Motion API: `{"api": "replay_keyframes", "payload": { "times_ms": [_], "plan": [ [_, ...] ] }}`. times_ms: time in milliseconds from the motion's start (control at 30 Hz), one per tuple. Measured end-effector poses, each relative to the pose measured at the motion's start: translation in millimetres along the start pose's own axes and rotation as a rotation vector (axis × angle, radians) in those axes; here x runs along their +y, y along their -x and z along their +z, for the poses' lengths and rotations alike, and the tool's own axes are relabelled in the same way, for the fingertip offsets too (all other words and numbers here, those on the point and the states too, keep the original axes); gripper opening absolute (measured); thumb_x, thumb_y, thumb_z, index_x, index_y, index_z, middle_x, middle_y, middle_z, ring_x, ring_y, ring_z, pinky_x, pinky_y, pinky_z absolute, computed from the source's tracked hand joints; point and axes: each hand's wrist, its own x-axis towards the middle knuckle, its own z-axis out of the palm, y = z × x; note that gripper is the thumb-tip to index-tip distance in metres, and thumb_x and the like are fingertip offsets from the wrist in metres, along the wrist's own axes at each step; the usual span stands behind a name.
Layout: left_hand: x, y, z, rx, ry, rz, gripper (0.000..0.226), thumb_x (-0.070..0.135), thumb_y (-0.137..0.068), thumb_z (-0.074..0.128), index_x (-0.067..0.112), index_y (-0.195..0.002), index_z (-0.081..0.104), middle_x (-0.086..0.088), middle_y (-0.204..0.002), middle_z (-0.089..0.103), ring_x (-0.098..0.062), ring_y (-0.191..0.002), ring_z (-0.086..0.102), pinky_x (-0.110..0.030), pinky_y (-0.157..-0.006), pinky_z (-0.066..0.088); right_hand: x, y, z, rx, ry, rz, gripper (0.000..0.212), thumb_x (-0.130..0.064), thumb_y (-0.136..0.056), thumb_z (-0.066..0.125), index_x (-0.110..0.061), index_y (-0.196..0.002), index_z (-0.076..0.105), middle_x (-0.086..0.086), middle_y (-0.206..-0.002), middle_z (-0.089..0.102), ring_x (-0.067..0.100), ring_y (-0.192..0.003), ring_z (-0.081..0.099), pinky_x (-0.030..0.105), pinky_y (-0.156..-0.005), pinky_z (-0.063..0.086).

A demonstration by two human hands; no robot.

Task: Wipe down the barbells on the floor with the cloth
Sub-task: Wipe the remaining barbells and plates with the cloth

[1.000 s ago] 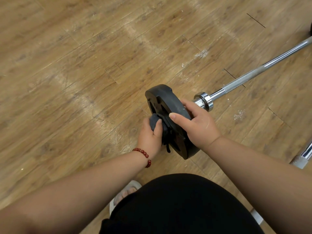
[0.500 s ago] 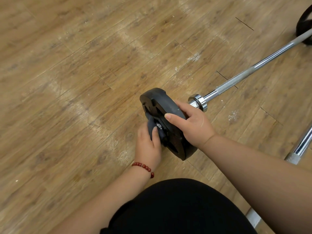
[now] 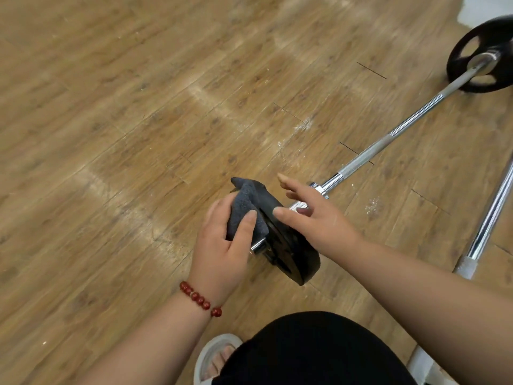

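Curled round the dark grey terry cloth [image 3: 244, 207], my left hand [image 3: 222, 245] presses it against the outer face of the near black round weight plate [image 3: 294, 254], thumb lying over the fabric, just above the short chrome sleeve end [image 3: 258, 247] that pokes out beneath. A red bead bracelet [image 3: 198, 298] sits on that wrist. Further right, my right hand [image 3: 313, 218] hangs over the plate's rim with fingers spread, holding nothing; whether its thumb touches the plate I cannot tell.

I judge the step to be wiping this plate's face and hub. To do it well I would settle the right hand on the rim so the plate cannot roll on the wooden plank floor [image 3: 111, 134], then work the cloth round the hub and into the cut-outs before moving along the bar.

Counting: one cloth. Two barbells lie here: the long chrome knurled shaft [image 3: 388, 137] running up to the far black plate [image 3: 483, 59], and a second chrome bar [image 3: 491, 212] at the right edge, only partly in frame. Two plates show.
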Motion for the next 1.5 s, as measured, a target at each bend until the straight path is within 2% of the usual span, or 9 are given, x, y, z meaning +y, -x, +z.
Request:
{"api": "replay_keyframes", "payload": {
  "times_ms": [333,500,600,733,867,1000,1233,1333,1500],
  "plan": [
    [46,-62,37,-0.195,0.25,-0.152,0.014,0.051,-0.086,0.057,0.044,-0.089,0.068,-0.001,-0.099,0.068,-0.014,-0.09,0.067,-0.043,-0.081,0.056,-19,1,-43,-0.114,-0.512,0.013,0.05,-0.013,-0.074,0.076,-0.012,-0.121,0.059,0.007,-0.109,0.07,0.019,-0.103,0.065,0.03,-0.088,0.053],
    [32,-85,56,-0.148,-0.118,-0.103,0.031,0.043,-0.099,0.036,0.036,-0.112,0.064,0.006,-0.116,0.056,-0.005,-0.104,0.053,-0.017,-0.088,0.043,9,-14,-66,0.071,-0.644,0.168,0.027,-0.014,-0.072,0.072,-0.01,-0.098,0.066,0.012,-0.095,0.072,0.027,-0.091,0.068,0.047,-0.091,0.053],
    [13,-87,64,-0.192,-0.423,-0.063,0.037,0.039,-0.1,0.033,0.026,-0.12,0.061,0.007,-0.118,0.054,-0.015,-0.12,0.041,-0.032,-0.102,0.032,36,-30,-82,0.149,-0.401,0.191,0.012,-0.011,-0.084,0.07,-0.018,-0.094,0.065,0.009,-0.094,0.071,0.028,-0.094,0.067,0.051,-0.089,0.053],
    [-3,-83,72,-0.147,-0.508,0.005,0.032,0.029,-0.101,0.036,0.019,-0.112,0.065,0.006,-0.112,0.061,-0.014,-0.112,0.047,-0.031,-0.094,0.037,60,-49,-85,0.15,0.159,0.055,0.016,-0.013,-0.089,0.058,-0.027,-0.089,0.052,-0.008,-0.078,0.058,0.014,-0.075,0.059,0.025,-0.057,0.045],
    [-7,-86,66,-0.145,-0.457,0.007,0.027,0.021,-0.099,0.041,0.023,-0.111,0.066,0.015,-0.108,0.057,-0.003,-0.108,0.046,-0.016,-0.086,0.033,79,-64,-67,0.202,0.543,-0.335,0.037,-0.001,-0.08,0.052,-0.016,-0.111,0.064,0.002,-0.102,0.066,0.027,-0.091,0.061,0.04,-0.077,0.054],
    [-17,-85,49,-0.233,-0.515,0.164,0.037,0.03,-0.097,0.035,0.02,-0.111,0.067,0.017,-0.106,0.055,-0.003,-0.105,0.047,-0.014,-0.086,0.032,106,-65,-37,0.084,0.97,-0.473,0.046,-0.038,-0.089,0.042,-0.024,-0.129,0.06,0.003,-0.137,0.056,0.033,-0.127,0.049,0.052,-0.105,0.036],
    [-33,-80,50,-0.17,-0.504,0.313,0.045,0.025,-0.088,0.03,0.012,-0.101,0.072,0.003,-0.102,0.069,-0.011,-0.1,0.057,-0.025,-0.091,0.035,121,-59,-27,-0.034,1.043,-0.809,0.038,-0.017,-0.085,0.059,-0.016,-0.123,0.065,0.001,-0.128,0.063,0.028,-0.119,0.057,0.047,-0.097,0.047],
    [-35,-75,50,-0.208,-0.533,0.36,0.043,0.02,-0.087,0.032,0.01,-0.099,0.072,-0.001,-0.098,0.071,-0.019,-0.096,0.061,-0.032,-0.091,0.039,113,-64,-43,0.073,1.054,-0.61,0.061,-0.005,-0.057,0.083,-0.014,-0.116,0.069,0.003,-0.122,0.066,0.028,-0.109,0.063,0.045,-0.087,0.054],
    [-35,-75,48,-0.246,-0.571,0.36,0.045,0.021,-0.088,0.031,0.01,-0.102,0.071,-0.002,-0.1,0.071,-0.023,-0.098,0.061,-0.044,-0.09,0.046,124,-33,-25,-0.122,1.059,-0.816,0.047,-0.01,-0.078,0.063,-0.008,-0.125,0.062,0.006,-0.133,0.059,0.029,-0.12,0.058,0.041,-0.102,0.046]
  ]
}}
